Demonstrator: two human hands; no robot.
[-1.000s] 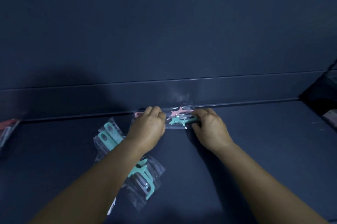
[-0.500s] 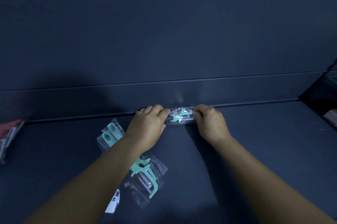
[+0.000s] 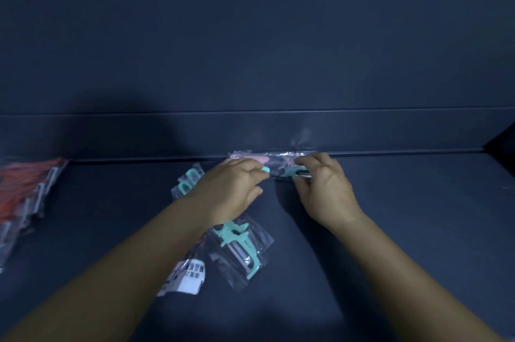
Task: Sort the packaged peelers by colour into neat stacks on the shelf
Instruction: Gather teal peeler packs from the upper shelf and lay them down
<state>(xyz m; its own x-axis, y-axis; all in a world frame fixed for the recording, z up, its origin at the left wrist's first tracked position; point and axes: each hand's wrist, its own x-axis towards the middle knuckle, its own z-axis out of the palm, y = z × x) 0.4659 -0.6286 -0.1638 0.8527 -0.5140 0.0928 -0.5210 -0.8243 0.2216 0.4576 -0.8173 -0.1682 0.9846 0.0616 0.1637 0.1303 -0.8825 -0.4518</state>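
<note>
Dark shelf, sorting partway: teal stack loose and crooked, red stack far left, both hands pinching mixed pink-and-teal packets by back wall.

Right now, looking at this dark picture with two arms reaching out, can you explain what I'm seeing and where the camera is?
The camera sits on a person's head, looking down at their own bare hands over a dark shelf. The left hand and right hand together grip a clear packet against the back edge, with a teal peeler and something pink inside. Under the left forearm lie packaged teal peelers. At the far left sits a pile of red packets.
</note>
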